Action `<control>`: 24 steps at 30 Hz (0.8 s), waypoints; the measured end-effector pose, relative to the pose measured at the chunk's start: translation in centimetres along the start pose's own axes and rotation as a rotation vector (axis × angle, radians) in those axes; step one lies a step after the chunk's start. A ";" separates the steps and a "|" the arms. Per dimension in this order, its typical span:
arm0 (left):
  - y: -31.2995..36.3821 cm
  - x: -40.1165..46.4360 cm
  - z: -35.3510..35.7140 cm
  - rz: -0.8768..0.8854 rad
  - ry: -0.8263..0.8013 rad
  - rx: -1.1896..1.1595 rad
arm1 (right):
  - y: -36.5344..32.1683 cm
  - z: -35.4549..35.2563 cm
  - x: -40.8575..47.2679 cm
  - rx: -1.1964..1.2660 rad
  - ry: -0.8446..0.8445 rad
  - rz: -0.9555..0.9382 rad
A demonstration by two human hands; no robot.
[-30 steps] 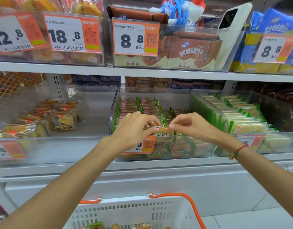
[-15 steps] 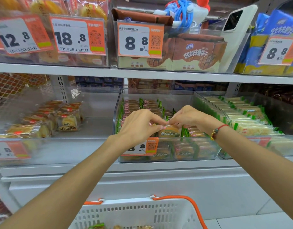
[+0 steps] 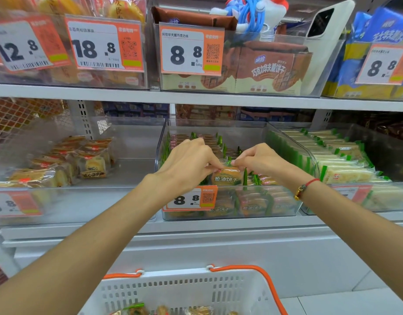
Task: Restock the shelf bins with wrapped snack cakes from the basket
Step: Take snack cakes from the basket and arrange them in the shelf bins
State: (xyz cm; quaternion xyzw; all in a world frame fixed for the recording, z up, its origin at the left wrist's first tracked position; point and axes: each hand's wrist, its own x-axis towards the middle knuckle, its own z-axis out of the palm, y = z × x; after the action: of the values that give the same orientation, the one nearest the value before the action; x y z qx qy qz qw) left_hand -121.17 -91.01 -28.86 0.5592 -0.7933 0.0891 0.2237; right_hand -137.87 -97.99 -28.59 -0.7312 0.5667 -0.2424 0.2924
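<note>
A wrapped snack pack [image 3: 226, 177] with green-edged wrapper and orange front stands upright at the front of the clear middle bin [image 3: 284, 201]. My left hand [image 3: 189, 162] pinches its top left edge and my right hand [image 3: 259, 159] pinches its top right edge. Rows of the same packs fill the bin behind and below it. The white basket [image 3: 184, 289] with orange handles sits low in front of me, with a few wrapped snacks showing at its bottom.
A clear left bin [image 3: 132, 173] holds several yellow cakes at its left side. The right bin [image 3: 382, 196] is packed with green-and-white packs. The upper shelf [image 3: 196, 97] carries bins with price tags, brown wafer boxes and a white phone [image 3: 325, 42].
Both hands stayed together over the middle bin and shifted slightly back. The snack pack between them now stands upright at the bin's front. The view drifted a little.
</note>
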 end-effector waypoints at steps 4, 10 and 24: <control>0.2 0.7 -0.4 0.148 -0.003 0.154 | 0.3 0.2 0.1 0.029 0.035 0.004; -0.4 -0.1 0.0 0.181 -0.009 0.246 | 0.5 0.8 -0.5 -0.029 0.048 -0.036; -0.8 -4.1 3.3 0.116 0.153 0.236 | 5.6 4.3 -4.8 -0.519 0.117 -0.577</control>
State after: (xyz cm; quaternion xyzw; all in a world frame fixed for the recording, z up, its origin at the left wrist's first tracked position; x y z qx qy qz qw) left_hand -120.14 -89.07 -33.71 0.5263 -0.7889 0.2370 0.2107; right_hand -139.86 -93.69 -35.70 -0.8951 0.3959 -0.2046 -0.0150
